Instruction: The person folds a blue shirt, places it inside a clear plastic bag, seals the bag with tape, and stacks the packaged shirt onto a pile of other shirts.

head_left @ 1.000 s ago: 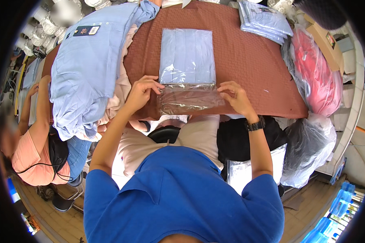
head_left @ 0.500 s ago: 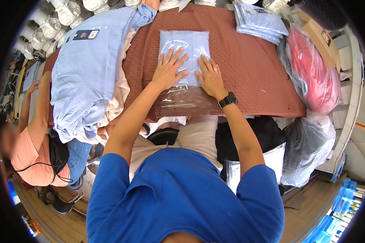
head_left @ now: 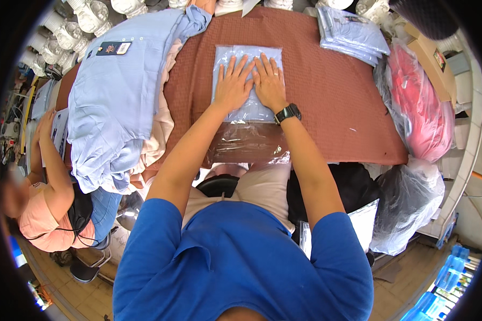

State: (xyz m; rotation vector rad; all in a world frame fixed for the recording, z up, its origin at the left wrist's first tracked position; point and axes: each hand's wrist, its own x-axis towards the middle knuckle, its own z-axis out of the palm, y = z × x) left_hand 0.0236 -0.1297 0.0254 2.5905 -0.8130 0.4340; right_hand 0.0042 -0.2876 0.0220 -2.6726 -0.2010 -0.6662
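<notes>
A folded light-blue shirt (head_left: 262, 113) lies flat inside a clear plastic bag (head_left: 246, 143), on the brown cloth of the table in front of me. The bag's unfilled end reaches toward me, down to the table's near edge. My left hand (head_left: 234, 85) rests palm down on the left half of the packed shirt, fingers stretched out. Beside it my right hand (head_left: 269, 84), below a black wristwatch (head_left: 287, 114), lies flat on the right half with its fingers extended. Both hands press on the plastic, and their thumbs nearly meet.
Loose light-blue shirts (head_left: 115, 91), the top one tagged, are piled at the left. Bagged shirts (head_left: 353, 35) are stacked at the far right, near a red plastic-wrapped bundle (head_left: 418, 101) and a cardboard box (head_left: 428, 64). A person in an orange top (head_left: 51, 208) sits at the left.
My right hand has slid inward and away from me over the bag, coming closer to my left hand. The left hand has shifted slightly across the shirt. The seated person's arms have moved.
</notes>
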